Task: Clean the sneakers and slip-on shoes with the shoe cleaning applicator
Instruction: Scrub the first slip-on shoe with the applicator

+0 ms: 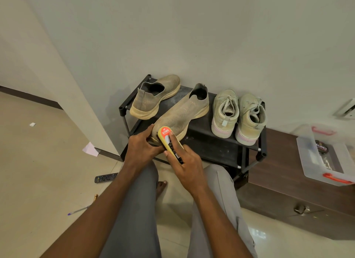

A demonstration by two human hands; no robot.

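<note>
Two tan knit slip-on shoes lie on a black shoe rack [215, 148]. One slip-on [153, 98] sits at the back left; the other slip-on [182, 113] lies diagonally with its toe toward me. My left hand [141, 148] grips that toe. My right hand [184, 165] holds a yellow shoe cleaning applicator [168, 138], its forefinger lying along the top, and the sponge end touches the toe. A pair of pale green lace-up sneakers, the left one [224, 113] and the right one [250, 119], stands on the right of the rack.
A dark wooden cabinet [288, 200] stands right of the rack with a clear plastic box [324, 157] holding a polish tin. On the tiled floor at left lie a remote control [105, 178], a pen [78, 210] and a paper scrap [90, 149]. My knees are below the rack.
</note>
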